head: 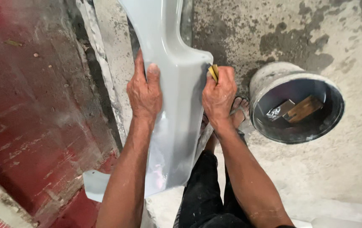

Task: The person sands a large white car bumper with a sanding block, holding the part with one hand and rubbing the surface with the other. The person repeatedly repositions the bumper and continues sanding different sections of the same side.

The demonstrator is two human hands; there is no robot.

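Left hand (144,90) gripping grey body panel (176,114), right hand (218,95) pinching yellow sanding pad (213,71) at panel's right edge, bucket (274,76) right on concrete floor (349,169)

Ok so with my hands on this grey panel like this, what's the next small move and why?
Probably draw the yellow pad a little along the panel's edge. Your right hand pinches it against the rim of the grey panel, while your left hand braces the opposite side, so the panel looks steadied for a short stroke.

Glossy, smooth grey panel (176,97) — rough stained concrete floor (349,169) — wooden block (302,109).
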